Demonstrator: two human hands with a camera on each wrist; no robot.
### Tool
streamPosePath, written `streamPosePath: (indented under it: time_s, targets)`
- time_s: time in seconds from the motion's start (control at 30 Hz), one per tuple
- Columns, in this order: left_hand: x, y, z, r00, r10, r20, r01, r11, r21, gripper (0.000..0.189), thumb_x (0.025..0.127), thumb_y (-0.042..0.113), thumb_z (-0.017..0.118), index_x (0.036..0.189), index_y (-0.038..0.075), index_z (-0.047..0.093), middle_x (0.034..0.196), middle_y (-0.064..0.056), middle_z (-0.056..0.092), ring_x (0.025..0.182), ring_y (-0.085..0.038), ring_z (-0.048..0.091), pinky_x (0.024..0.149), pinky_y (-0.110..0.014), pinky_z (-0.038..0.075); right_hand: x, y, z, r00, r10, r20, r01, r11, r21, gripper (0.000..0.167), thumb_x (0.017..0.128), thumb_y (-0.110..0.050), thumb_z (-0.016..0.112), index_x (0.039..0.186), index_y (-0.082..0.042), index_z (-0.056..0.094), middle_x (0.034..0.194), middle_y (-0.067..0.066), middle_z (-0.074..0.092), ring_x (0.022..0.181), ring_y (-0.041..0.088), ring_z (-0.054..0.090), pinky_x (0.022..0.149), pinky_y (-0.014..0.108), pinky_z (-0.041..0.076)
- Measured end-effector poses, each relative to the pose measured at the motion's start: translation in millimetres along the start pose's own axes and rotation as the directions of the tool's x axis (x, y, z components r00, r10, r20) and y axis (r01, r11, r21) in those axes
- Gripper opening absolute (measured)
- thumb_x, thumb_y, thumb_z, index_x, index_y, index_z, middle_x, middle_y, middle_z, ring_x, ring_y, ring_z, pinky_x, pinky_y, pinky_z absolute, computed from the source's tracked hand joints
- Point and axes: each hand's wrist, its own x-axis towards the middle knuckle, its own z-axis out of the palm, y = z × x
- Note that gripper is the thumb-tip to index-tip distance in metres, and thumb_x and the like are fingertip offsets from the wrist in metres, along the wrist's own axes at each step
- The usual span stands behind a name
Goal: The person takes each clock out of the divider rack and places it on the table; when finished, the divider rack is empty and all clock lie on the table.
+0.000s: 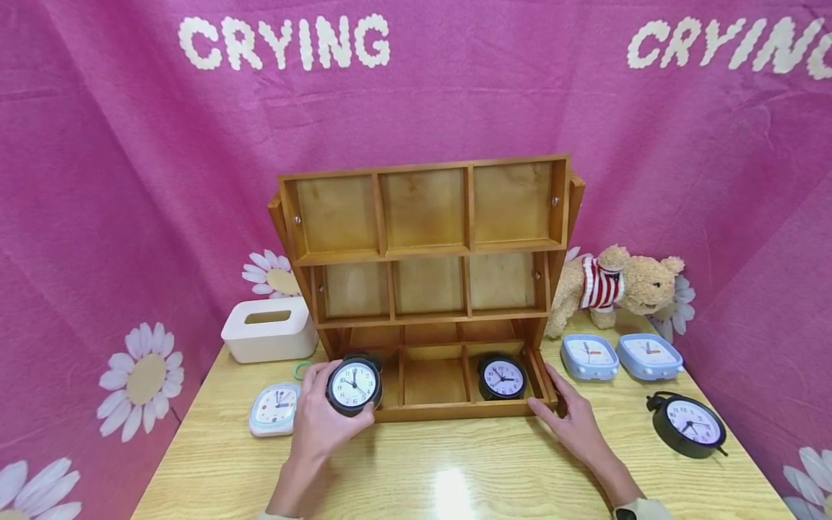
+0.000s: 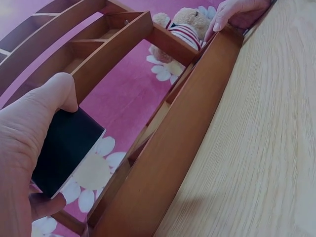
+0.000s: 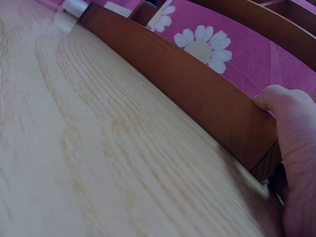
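Observation:
A three-tier wooden display rack (image 1: 448, 412) stands on the table, divided into square compartments. My left hand (image 1: 318, 422) grips a round black alarm clock (image 1: 354, 384) by its sides, at the bottom tier's left compartment, dial toward me. From the left wrist, the clock's dark case (image 2: 66, 150) shows between thumb and fingers, above the rack's front board. Another round black alarm clock (image 1: 503, 378) sits in the bottom right compartment. My right hand (image 1: 575, 422) holds the rack's front right corner, thumb on the front board (image 3: 197, 79); its other fingers are mostly hidden along the side.
Left of the rack are a pale square clock (image 1: 274, 409), a white tissue box (image 1: 269, 339) and a green ring (image 1: 301, 370). Rightward lie two blue clocks (image 1: 589, 372), a black twin-bell-style clock (image 1: 689, 426) and a teddy bear (image 1: 601, 289). A pink curtain (image 1: 416, 108) hangs behind.

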Motion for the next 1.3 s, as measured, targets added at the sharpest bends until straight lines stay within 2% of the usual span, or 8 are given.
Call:
streamPosePath:
  time_s: [0.17, 0.33, 0.67, 0.93, 1.1, 1.2, 1.3]
  targets:
    - [0.1, -7.4, -9.7, 0.999, -0.001, -0.033, 0.003, 0.999, 0.047, 0.082, 0.052, 0.032, 0.096, 0.126, 0.012, 0.068, 0.122, -0.003, 0.06, 0.109, -0.024, 0.062, 0.083, -0.05, 0.057, 0.2, 0.1, 0.9, 1.0, -0.005, 0.005, 0.005, 1.0, 0.001, 0.075, 0.095, -0.016, 0.078, 0.158, -0.002, 0.041, 0.156, 0.025, 0.048, 0.131, 0.041, 0.055, 0.097, 0.0, 0.035]
    - [4.2, -17.5, -25.4, 0.998, -0.019, -0.062, 0.024, 0.997, 0.071, 0.081, 0.051, 0.029, 0.096, 0.125, 0.011, 0.069, 0.117, -0.006, 0.061, 0.106, -0.027, 0.062, 0.082, -0.049, 0.054, 0.5, -0.7, 0.6, 1.0, -0.006, 0.009, 0.006, 1.0, -0.003, 0.075, 0.095, -0.016, 0.078, 0.159, -0.003, 0.041, 0.156, 0.025, 0.048, 0.131, 0.04, 0.055, 0.096, 0.0, 0.035]
    - [14.3, -50.1, -63.7, 0.991, -0.044, -0.127, 0.055, 0.994, 0.092, 0.075, 0.055, 0.019, 0.095, 0.123, 0.004, 0.069, 0.113, -0.01, 0.061, 0.101, -0.026, 0.061, 0.081, -0.051, 0.052, 2.4, 0.4, -1.7, 1.0, -0.005, 0.001, 0.005, 1.0, -0.023, 0.074, 0.095, -0.017, 0.078, 0.158, -0.001, 0.041, 0.154, 0.026, 0.05, 0.127, 0.041, 0.057, 0.094, 0.0, 0.037]
    - [20.0, -78.4, -88.1, 0.984, -0.138, -0.116, 0.153, 0.98, 0.13, 0.076, 0.058, 0.019, 0.095, 0.127, 0.003, 0.066, 0.118, -0.014, 0.058, 0.105, -0.031, 0.058, 0.084, -0.052, 0.049, 2.1, 4.5, -0.9, 1.0, 0.004, 0.002, -0.004, 0.999, -0.035, 0.075, 0.096, -0.019, 0.077, 0.158, 0.0, 0.041, 0.156, 0.026, 0.048, 0.131, 0.042, 0.053, 0.098, -0.001, 0.033]
    - [19.6, -93.6, -102.2, 0.974, -0.173, -0.148, 0.192, 0.973, 0.129, 0.077, 0.06, 0.016, 0.093, 0.128, -0.003, 0.062, 0.119, -0.02, 0.053, 0.107, -0.036, 0.054, 0.087, -0.05, 0.046, 1.2, 3.4, 0.3, 1.0, -0.014, -0.003, 0.014, 1.0, -0.017, 0.075, 0.094, -0.016, 0.078, 0.157, 0.003, 0.041, 0.155, 0.028, 0.048, 0.131, 0.045, 0.052, 0.099, -0.001, 0.032]
    - [20.3, -101.6, -112.0, 0.968, -0.184, -0.168, 0.206, 0.971, 0.123, 0.078, 0.062, 0.017, 0.092, 0.13, -0.006, 0.061, 0.122, -0.025, 0.052, 0.111, -0.042, 0.052, 0.091, -0.052, 0.044, 0.7, 2.0, 0.4, 1.0, -0.016, -0.005, 0.016, 1.0, -0.006, 0.075, 0.094, -0.015, 0.078, 0.157, 0.001, 0.042, 0.155, 0.027, 0.048, 0.13, 0.045, 0.053, 0.098, -0.001, 0.033]
    - [20.9, -110.4, -122.9, 0.961, -0.222, -0.168, 0.246, 0.959, 0.141, 0.08, 0.063, 0.019, 0.091, 0.133, -0.005, 0.06, 0.125, -0.027, 0.052, 0.116, -0.046, 0.05, 0.094, -0.056, 0.042, 0.8, 0.7, 0.8, 1.0, -0.018, -0.002, 0.018, 1.0, -0.002, 0.076, 0.094, -0.015, 0.079, 0.158, -0.001, 0.041, 0.155, 0.026, 0.049, 0.13, 0.044, 0.054, 0.098, -0.001, 0.034]
